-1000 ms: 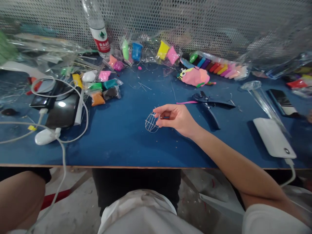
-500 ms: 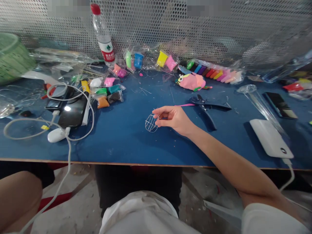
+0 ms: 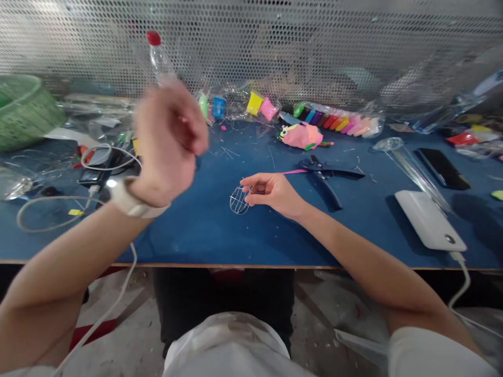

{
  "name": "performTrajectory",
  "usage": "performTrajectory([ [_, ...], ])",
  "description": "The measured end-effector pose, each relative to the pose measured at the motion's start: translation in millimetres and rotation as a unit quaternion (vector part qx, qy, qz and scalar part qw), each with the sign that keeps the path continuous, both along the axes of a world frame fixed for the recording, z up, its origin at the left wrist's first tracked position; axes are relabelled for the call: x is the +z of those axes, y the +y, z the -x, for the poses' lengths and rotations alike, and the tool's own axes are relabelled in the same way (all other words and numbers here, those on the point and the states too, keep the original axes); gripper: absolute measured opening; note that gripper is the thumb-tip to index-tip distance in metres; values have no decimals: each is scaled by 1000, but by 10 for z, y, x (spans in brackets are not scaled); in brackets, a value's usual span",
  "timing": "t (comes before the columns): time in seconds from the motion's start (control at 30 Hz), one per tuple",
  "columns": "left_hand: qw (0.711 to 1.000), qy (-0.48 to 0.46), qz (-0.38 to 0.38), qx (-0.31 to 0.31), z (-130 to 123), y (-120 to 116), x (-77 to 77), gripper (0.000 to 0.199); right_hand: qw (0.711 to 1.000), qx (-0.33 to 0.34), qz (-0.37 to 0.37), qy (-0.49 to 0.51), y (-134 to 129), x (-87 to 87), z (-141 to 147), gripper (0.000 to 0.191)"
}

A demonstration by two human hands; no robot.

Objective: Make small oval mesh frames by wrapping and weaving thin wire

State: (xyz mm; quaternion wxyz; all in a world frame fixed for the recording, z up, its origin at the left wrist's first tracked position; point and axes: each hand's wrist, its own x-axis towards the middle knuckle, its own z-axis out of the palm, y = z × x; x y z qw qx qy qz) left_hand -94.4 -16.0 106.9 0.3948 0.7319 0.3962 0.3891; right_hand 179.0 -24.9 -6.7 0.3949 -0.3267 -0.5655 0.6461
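Note:
My right hand point(image 3: 277, 195) pinches the edge of a small wire cage point(image 3: 239, 201), an oval mesh of thin silvery wire, just over the blue table. Raised on the left, my left hand point(image 3: 168, 139) is smeared by motion, its fingers curled, with a pale watch band on the wrist. What it holds, if anything, cannot be made out. To the right of my right hand lie dark-handled pliers point(image 3: 323, 170) with a pink strip by their jaws. A pink clay fish-like figure point(image 3: 302, 136) rests behind them.
Clay sticks point(image 3: 334, 123) in plastic line the back, near a yellow clay piece point(image 3: 254, 103). A red-capped bottle point(image 3: 159, 60) stands behind my left hand. At left are a green basket point(image 3: 23, 112) and white cable point(image 3: 29, 225); at right, a white power bank point(image 3: 428, 220) and phone point(image 3: 444, 167).
My left hand has come into view from the lower left and now hides the clay packets and part of the bottle. My right hand still pinches the wire cage; the view has shifted slightly.

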Motion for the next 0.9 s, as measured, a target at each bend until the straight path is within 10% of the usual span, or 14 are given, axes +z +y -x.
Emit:
performTrajectory([
  [0.37, 992, -57, 106, -42, -343, -99, -1019, 34, 998, -35, -55, 9, -73, 65, -54, 45],
  [0.77, 992, 119, -3, -36, -228, -214, -908, 31, 995, -70, -59, -32, -73, 78, -56, 53],
  [0.9, 917, 360, -123, 121, 218, -415, -661, 33, 995, -72, -71, -25, -83, 60, -60, 49],
])
